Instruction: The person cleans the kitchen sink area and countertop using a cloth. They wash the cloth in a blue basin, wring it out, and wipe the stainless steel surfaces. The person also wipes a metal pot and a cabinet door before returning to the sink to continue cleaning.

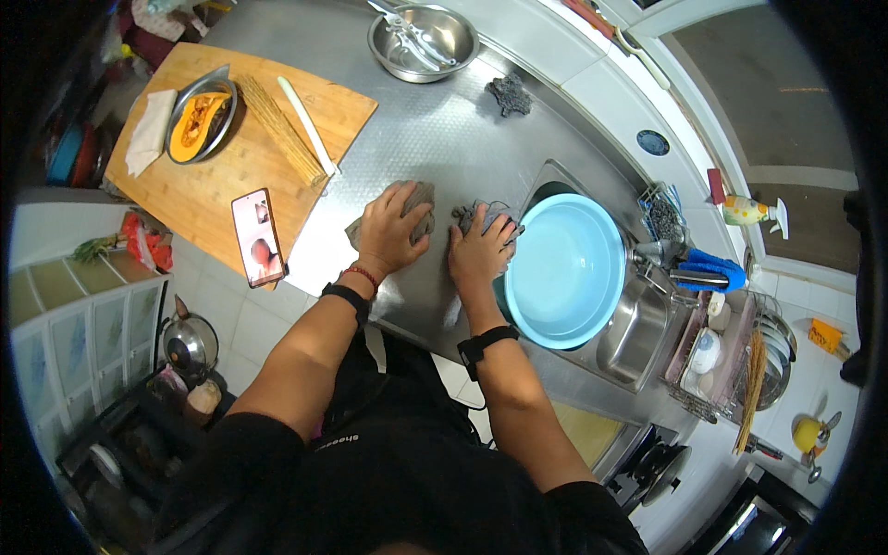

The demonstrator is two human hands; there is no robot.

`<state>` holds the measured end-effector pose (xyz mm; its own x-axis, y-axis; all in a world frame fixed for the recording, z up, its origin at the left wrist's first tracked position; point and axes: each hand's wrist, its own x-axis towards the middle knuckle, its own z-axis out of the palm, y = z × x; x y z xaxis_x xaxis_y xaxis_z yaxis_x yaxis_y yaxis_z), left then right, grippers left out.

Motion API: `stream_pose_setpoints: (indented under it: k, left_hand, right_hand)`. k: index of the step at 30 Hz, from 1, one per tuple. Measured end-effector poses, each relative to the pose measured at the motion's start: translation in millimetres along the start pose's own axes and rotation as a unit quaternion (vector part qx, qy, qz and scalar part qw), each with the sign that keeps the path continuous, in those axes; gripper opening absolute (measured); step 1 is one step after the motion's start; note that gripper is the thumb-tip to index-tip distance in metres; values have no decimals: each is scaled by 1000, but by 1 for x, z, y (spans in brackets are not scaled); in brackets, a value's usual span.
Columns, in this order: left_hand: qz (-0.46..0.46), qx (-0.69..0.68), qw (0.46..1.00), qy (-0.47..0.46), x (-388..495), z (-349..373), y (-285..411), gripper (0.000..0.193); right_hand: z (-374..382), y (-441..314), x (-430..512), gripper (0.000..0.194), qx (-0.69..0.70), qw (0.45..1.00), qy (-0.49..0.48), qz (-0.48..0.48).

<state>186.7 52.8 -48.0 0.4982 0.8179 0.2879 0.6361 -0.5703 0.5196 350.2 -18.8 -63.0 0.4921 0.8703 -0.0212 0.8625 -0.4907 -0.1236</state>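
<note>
My left hand [390,232] presses a grey-brown cloth [424,197] against the stainless steel countertop [423,149]. Under the spread fingers of my right hand [480,251] lies a crumpled dark grey cloth [506,211], close to the rim of a light blue plastic basin [565,270]. The two hands are apart, and each partly covers its cloth. The basin rests over one bowl of the sink [635,336].
A wooden cutting board [201,201] carries a phone [258,237], pumpkin piece [200,128], straw brush [281,128] and white-handled tool [305,121]. Behind are a metal bowl [388,59] holding shears [413,41] and a dark scrubber [510,95]. A dish rack [676,371] stands right.
</note>
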Motion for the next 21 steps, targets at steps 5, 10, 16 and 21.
stream_pose_setpoints:
  k: [5, 10, 16, 21]
  left_hand:
    - [-13, 21, 1000, -5, 1, 2, 3, 51]
    - [-25, 35, 999, -17, 3, 0, 6, 52]
    - [-30, 34, 999, -26, 6, -3, 7, 54]
    - [-32, 24, 999, -15, 4, 3, 2, 53]
  right_hand:
    - [8, 0, 8, 72, -33, 999, 23, -21]
    - [13, 22, 59, 69, -4, 990, 90, -106]
    - [4, 38, 147, 56, 9, 996, -3, -85]
    - [2, 10, 87, 51, -16, 967, 5, -254]
